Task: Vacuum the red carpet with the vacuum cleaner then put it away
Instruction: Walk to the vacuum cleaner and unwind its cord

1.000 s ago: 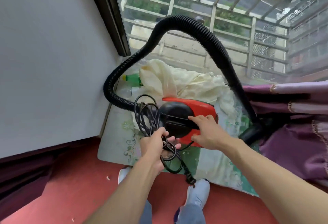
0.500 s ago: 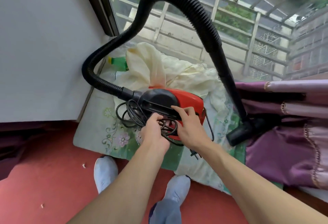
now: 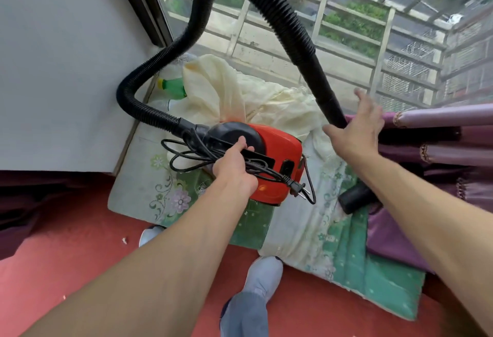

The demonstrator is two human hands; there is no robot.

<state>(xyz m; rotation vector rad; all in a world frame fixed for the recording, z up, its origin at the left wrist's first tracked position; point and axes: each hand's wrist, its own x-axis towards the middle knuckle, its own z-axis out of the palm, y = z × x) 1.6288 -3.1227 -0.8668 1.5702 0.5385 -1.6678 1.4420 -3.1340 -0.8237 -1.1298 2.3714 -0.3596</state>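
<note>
- Two stored things are seen at the far left corner of the floral mat [image 3: 149, 184], against the wall: a green bottle [image 3: 173, 87] and a heap of cream cloth [image 3: 266, 102]. This corner appears to be used for storage.
- The black hose [image 3: 126, 96] is arched high from the front of the vacuum cleaner [image 3: 277, 150], probably so that it is kept off the red carpet [image 3: 80, 243].
- The coiled cord [image 3: 186, 155] is gathered in the left hand [image 3: 234, 168]. Its fingers are curled round the strands at the black handle, seemingly so that the loops are kept from spilling. The plug [image 3: 374, 186] is left loose at the rear of the red body.
- The vacuum cleaner is set on the mat towards its left end, off the carpet, which suits the putting-away step.
- The right hand [image 3: 357, 128] is held with fingers spread wide and nothing gripped, at the rigid tube [image 3: 328, 96]; whether it is touched cannot be told.
- The nozzle [image 3: 354, 199] is rested further right on the mat, against the purple curtain [image 3: 453, 155].
</note>
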